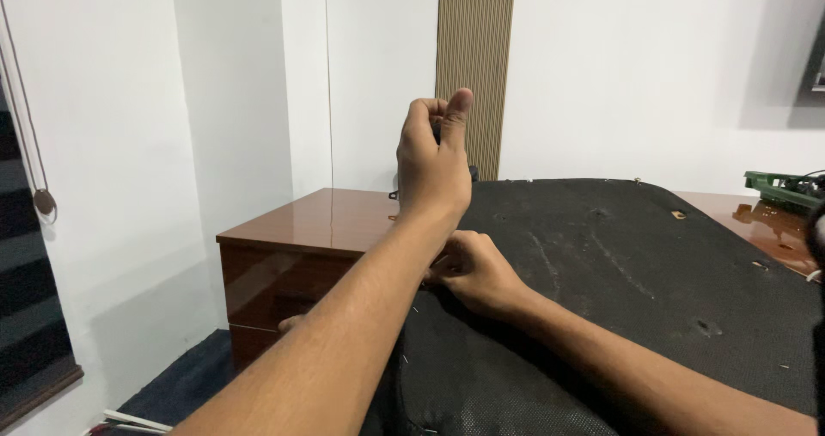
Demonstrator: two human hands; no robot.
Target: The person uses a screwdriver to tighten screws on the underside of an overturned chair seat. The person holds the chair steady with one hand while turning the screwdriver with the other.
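My left hand point(434, 165) is raised in a fist with the thumb up, closed around a small dark tool point(472, 173) that is mostly hidden by the fingers. Below it, my right hand point(473, 271) rests on the near left edge of a large black fabric-covered panel point(619, 264), its fingers curled and pinching the fabric there. The panel lies across a glossy brown wooden cabinet point(301, 230) and shows scuffs, small holes and a few staples.
A beige ribbed strip point(474, 49) runs up the white wall behind. A green board-like object point(778, 189) sits at the far right on the wood top. A window blind with a cord point(39, 200) hangs at left. Dark carpet and white cables point(129, 420) lie below.
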